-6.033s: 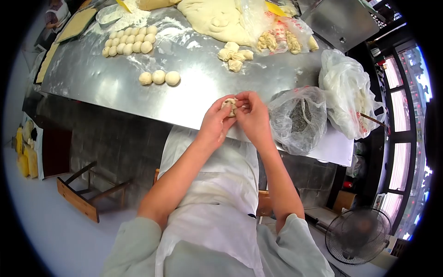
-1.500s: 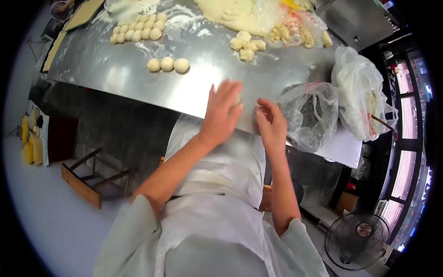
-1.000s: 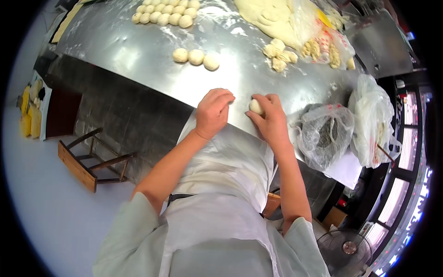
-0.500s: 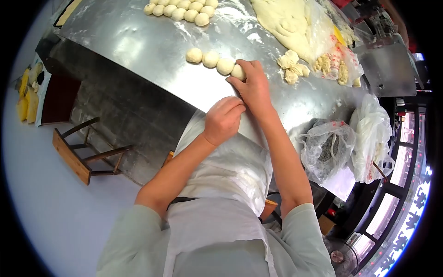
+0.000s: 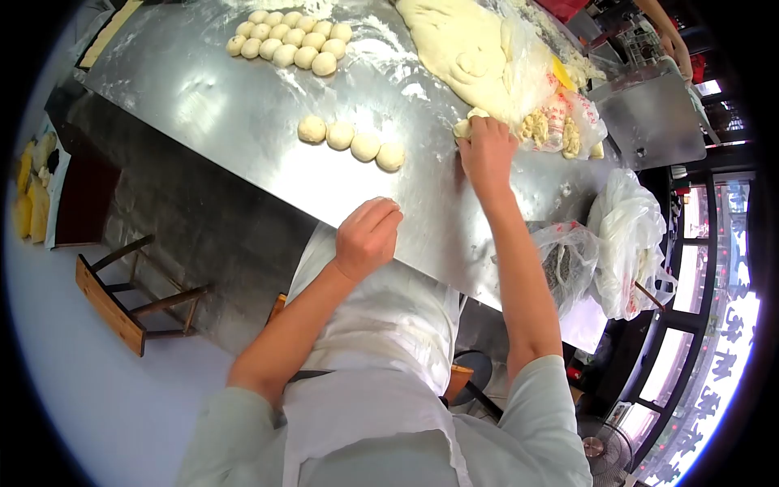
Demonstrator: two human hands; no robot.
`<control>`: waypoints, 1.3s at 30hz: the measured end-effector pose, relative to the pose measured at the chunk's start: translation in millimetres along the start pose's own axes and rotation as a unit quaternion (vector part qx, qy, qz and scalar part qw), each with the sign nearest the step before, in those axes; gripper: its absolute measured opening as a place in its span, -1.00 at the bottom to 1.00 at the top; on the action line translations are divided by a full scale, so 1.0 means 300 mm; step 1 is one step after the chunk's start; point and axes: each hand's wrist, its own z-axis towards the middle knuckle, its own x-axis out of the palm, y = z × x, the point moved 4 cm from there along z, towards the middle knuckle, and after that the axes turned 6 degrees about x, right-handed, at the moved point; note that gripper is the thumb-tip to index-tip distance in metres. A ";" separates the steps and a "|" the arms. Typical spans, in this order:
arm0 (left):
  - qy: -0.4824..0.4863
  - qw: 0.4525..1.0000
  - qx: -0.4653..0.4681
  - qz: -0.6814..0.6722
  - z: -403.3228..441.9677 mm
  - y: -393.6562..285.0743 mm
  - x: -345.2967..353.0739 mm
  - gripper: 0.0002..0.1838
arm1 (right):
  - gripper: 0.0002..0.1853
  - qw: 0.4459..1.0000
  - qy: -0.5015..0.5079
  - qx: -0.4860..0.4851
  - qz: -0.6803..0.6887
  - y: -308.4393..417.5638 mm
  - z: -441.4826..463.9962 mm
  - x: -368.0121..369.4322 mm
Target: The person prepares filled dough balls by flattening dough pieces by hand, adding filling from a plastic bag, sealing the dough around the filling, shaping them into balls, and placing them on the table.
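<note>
My right hand [image 5: 489, 154] is closed over small torn dough pieces [image 5: 463, 128] beside the big dough sheet. Its fingers point down and partly cover the pieces. My left hand [image 5: 367, 241] hovers at the table's near edge with its fingers curled together; what they hold, if anything, is hidden. Between the hands and farther up, a short row of round dough balls [image 5: 365, 147] lies on the steel table [image 5: 235, 146]. More dough balls [image 5: 284, 55] sit in close rows farther back. The large flat dough sheet [image 5: 454, 53] spreads at the back, partly under clear plastic.
Clear plastic bags [image 5: 625, 243] hang or stand at the table's right end. A metal panel [image 5: 649, 122] stands beyond them. A wooden stool [image 5: 122, 308] is on the floor at left, and a fan [image 5: 596, 448] at lower right. Another person's arm [image 5: 669, 36] shows at top right.
My right hand has let go of the last ball in the short row and moved right onto the dough pieces. My left hand remains closed near the edge. The view has shifted.
</note>
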 end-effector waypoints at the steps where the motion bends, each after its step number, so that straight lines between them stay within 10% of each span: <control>1: 0.003 1.000 -0.003 0.001 0.002 -0.002 -0.002 -0.79 | -0.68 1.000 -0.017 -0.010 -0.009 0.011 0.002 0.009; 8: 0.051 0.990 -0.107 -0.078 0.003 -0.004 -0.006 -0.64 | -0.73 0.955 -0.025 0.041 0.291 0.122 -0.170 -0.152; 12: 0.055 0.842 -0.367 -0.392 0.022 -0.072 0.070 -0.31 | -0.69 0.927 -0.009 0.094 0.364 0.169 -0.355 -0.232; 18: 0.071 0.668 -0.545 -0.502 0.032 -0.177 0.170 -0.55 | -0.44 0.909 0.053 0.122 0.396 0.153 -0.489 -0.317; 22: 0.250 0.719 -0.487 -0.428 0.082 -0.174 0.171 -0.51 | -0.34 0.929 0.110 -0.005 0.352 0.129 -0.477 -0.407; 29: 0.170 0.827 -0.391 -0.365 0.096 -0.185 0.118 -0.37 | -0.55 0.883 -0.023 0.241 0.403 -0.018 -0.519 -0.285; 33: 0.097 0.906 -0.315 -0.266 0.045 -0.084 0.107 -0.62 | -0.52 0.988 -0.023 0.067 0.134 0.019 -0.579 -0.244; 39: 0.045 0.907 -0.305 -0.287 -0.013 -0.013 0.090 -0.76 | -0.46 0.925 -0.015 0.238 0.295 -0.119 -0.427 -0.235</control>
